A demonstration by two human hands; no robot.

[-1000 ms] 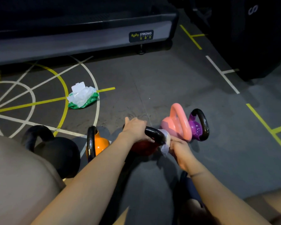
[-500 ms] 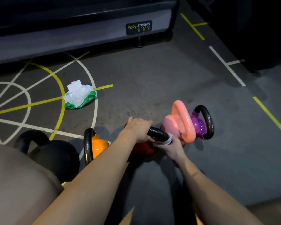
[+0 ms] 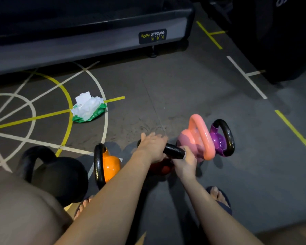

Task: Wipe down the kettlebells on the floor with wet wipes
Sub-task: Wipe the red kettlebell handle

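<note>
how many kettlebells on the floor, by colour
black kettlebell: 1
orange kettlebell: 1
red kettlebell: 1
pink kettlebell: 1
purple kettlebell: 1
total: 5

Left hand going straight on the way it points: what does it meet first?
Looks free: beyond the left hand, over the red kettlebell's black handle, only bare grey floor shows. The pink kettlebell sits right of that line; depth unclear.

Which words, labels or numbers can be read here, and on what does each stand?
"BODY STRONG": black label on the grey machine base.
Smaller print under it: too blurred to read.
White mark on the dark equipment, top right: cut off, unreadable.
Wet wipes pack: no legible print.
</note>
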